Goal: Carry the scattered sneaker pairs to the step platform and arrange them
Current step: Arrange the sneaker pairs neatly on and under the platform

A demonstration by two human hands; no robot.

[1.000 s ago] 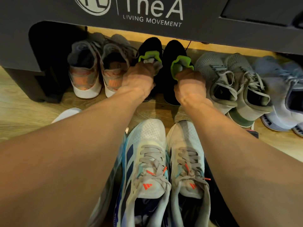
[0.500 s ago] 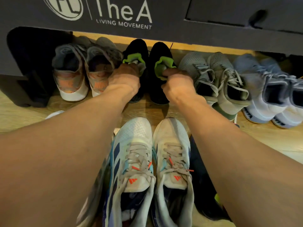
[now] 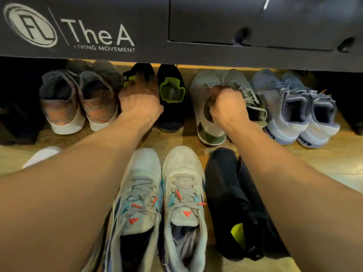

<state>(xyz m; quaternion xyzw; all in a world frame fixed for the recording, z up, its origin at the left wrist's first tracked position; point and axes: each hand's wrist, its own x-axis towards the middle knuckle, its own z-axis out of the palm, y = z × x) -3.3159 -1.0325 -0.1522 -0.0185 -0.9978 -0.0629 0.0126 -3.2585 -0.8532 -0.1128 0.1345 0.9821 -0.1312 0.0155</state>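
Where the dark step platform (image 3: pixel 196 55) overhangs the wooden floor (image 3: pixel 343 160), four sneaker pairs (image 3: pixel 94 99) stand toes-in beneath its front edge, packed close. A white pair (image 3: pixel 182 165) and a black pair (image 3: pixel 225 189) crowd the floor nearer the person, beneath the arms. The left hand (image 3: pixel 140 99) grips one shoe of the black-and-green pair (image 3: pixel 171 114) at its collar; the right hand (image 3: pixel 225 107) clenches the grey-green pair (image 3: pixel 210 83) at the collars.

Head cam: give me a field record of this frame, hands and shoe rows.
left hand: on left shoe of black pair, fingers blurred, grip unclear
right hand: fist gripping grey-green pair at the collar
back row, left to right: grey-orange pair, black pair, grey-green pair, blue-grey pair
front row: white pair, black shoes
above: dark logo panel, back-row toes under its edge
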